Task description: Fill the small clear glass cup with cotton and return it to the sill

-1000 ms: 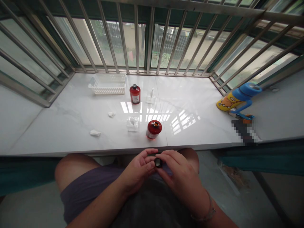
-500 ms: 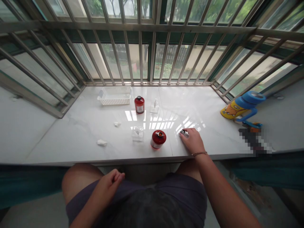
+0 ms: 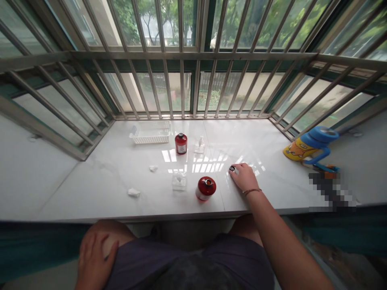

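My right hand [image 3: 244, 177] rests on the white marble sill, its fingertips on a small black cap [image 3: 232, 168]. Just left of that hand stands a red bottle [image 3: 206, 188] with its open mouth showing and no cap on it. My left hand [image 3: 94, 259] lies on my left knee below the sill, holding nothing. A capped red bottle [image 3: 181, 143] stands farther back, near a small clear pump dispenser [image 3: 199, 147]. A clear glass cube [image 3: 179, 181] sits left of the open bottle.
A white plastic basket [image 3: 150, 133] stands at the back left of the marble sill [image 3: 90, 193]. Tissue scraps [image 3: 134, 193] lie on it. Right of my hand are a blue-and-yellow bottle [image 3: 311, 145] and a pixelated object [image 3: 331, 191]. Steel window bars [image 3: 181, 80] run behind.
The cap was between both hands above my lap, then my right hand took it to the sill. My left hand dropped to my knee. The view has tilted upward.
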{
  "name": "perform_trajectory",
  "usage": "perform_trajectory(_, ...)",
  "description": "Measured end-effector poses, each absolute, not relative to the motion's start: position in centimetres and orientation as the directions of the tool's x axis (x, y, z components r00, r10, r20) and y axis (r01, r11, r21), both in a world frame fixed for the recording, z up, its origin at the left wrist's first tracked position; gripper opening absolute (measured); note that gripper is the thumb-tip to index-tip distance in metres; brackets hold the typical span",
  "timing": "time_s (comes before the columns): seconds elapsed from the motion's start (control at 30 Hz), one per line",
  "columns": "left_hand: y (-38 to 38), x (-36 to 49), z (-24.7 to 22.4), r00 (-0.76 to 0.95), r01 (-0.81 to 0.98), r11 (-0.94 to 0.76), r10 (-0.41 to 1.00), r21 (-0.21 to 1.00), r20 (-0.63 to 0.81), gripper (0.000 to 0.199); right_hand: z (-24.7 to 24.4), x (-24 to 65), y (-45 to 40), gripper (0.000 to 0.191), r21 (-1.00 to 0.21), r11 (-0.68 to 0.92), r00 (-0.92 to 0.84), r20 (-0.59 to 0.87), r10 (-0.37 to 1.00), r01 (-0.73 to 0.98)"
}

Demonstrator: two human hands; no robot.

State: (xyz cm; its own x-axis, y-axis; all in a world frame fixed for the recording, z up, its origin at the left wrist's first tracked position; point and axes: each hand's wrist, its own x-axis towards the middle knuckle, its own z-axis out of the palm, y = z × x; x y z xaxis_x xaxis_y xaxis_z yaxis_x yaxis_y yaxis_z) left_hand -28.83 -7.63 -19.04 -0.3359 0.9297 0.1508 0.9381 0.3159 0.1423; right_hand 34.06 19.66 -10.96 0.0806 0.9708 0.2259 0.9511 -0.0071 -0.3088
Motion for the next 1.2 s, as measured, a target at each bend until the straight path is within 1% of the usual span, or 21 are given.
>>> perform_trajectory(0.07,-7.0,-28.5,-19.1,-0.372,0.925,0.352,0.915,0.142,0.155,0.066,-11.2,34.2,19.0,0.034,-0.309,0.002,0.077,0.242,0.967,0.951)
perform_trajectory(0.13,-6.3,-28.5,-18.9,-0.416,0.906,0.394,0.896,0.154,0.158,0.061,-11.3,34.3,18.4,0.043,-0.319,0.016,0.074,0.267,0.961,0.948)
perform_trajectory(0.2,-5.6,-28.7,-18.6,-0.439,0.894,0.411,0.882,0.178,0.169,0.055,-11.1,34.2,17.9,0.052,-0.340,0.045,0.066,0.306,0.950,0.939)
perform_trajectory(0.27,-5.2,-28.9,-18.0,-0.450,0.885,0.410,0.873,0.219,0.188,0.049,-10.6,33.7,17.1,0.055,-0.372,0.086,0.056,0.356,0.933,0.924)
perform_trajectory(0.33,-5.1,-28.7,-16.7,-0.472,0.857,0.408,0.867,0.314,0.161,0.041,-9.9,32.7,15.8,0.052,-0.405,0.137,0.042,0.402,0.915,0.904)
perform_trajectory(0.4,-5.2,-27.8,-14.4,-0.539,0.766,0.449,0.838,0.461,0.079,0.037,-9.2,31.1,14.0,0.052,-0.478,0.241,-0.015,0.429,0.903,0.845)
perform_trajectory(0.47,-5.0,-25.9,-11.6,-0.622,0.640,0.500,0.783,0.583,0.013,0.038,-8.8,29.0,12.1,0.059,-0.621,0.399,-0.120,0.441,0.889,0.675)
perform_trajectory(0.5,-4.7,-24.7,-10.1,-0.627,0.629,0.458,0.777,0.628,0.061,0.037,-8.7,27.9,11.3,0.064,-0.677,0.445,-0.155,0.446,0.882,0.586)
perform_trajectory(0.57,-3.6,-21.8,-7.5,-0.508,0.717,0.269,0.834,0.643,0.217,0.037,-8.7,25.7,10.1,0.075,-0.744,0.470,-0.157,0.455,0.877,0.475)
perform_trajectory(0.63,-1.7,-18.8,-5.7,-0.352,0.754,0.083,0.888,0.652,0.294,0.031,-8.6,23.7,9.5,0.082,-0.768,0.458,-0.116,0.458,0.881,0.448)
perform_trajectory(0.7,0.7,-16.2,-4.9,-0.217,0.720,-0.083,0.916,0.689,0.337,0.025,-8.5,22.2,9.3,0.090,-0.770,0.439,-0.077,0.459,0.885,0.464)
perform_trajectory(0.73,2.0,-15.1,-4.7,-0.156,0.706,-0.143,0.924,0.694,0.349,0.025,-8.3,21.6,9.2,0.093,-0.765,0.432,-0.060,0.462,0.885,0.477)
perform_trajectory(0.77,3.3,-14.1,-4.8,-0.101,0.696,-0.183,0.933,0.695,0.347,0.029,-8.1,21.1,9.1,0.095,-0.758,0.430,-0.045,0.471,0.881,0.491)
perform_trajectory(0.87,7.4,-11.7,-5.3,0.063,0.695,-0.281,0.941,0.662,0.334,0.057,-7.1,20.2,8.4,0.092,-0.713,0.453,-0.016,0.528,0.849,0.535)
perform_trajectory(0.97,11.2,-9.8,-6.0,0.183,0.684,-0.330,0.941,0.650,0.285,0.082,-5.8,19.7,7.2,0.087,-0.639,0.505,-0.040,0.597,0.801,0.580)
perform_trajectory(1.03,13.3,-8.8,-6.2,0.204,0.682,-0.289,0.957,0.672,0.205,0.089,-5.0,19.6,6.4,0.083,-0.593,0.542,-0.072,0.632,0.771,0.596)
perform_trajectory(1.13,15.4,-7.9,-6.3,0.195,0.674,-0.207,0.976,0.709,0.100,0.085,-3.9,19.4,5.4,0.075,-0.539,0.593,-0.131,0.664,0.736,0.598)
perform_trajectory(1.2,16.0,-7.9,-6.2,0.185,0.657,-0.179,0.980,0.733,0.073,0.077,-3.4,19.3,4.9,0.069,-0.515,0.616,-0.170,0.669,0.724,0.596)
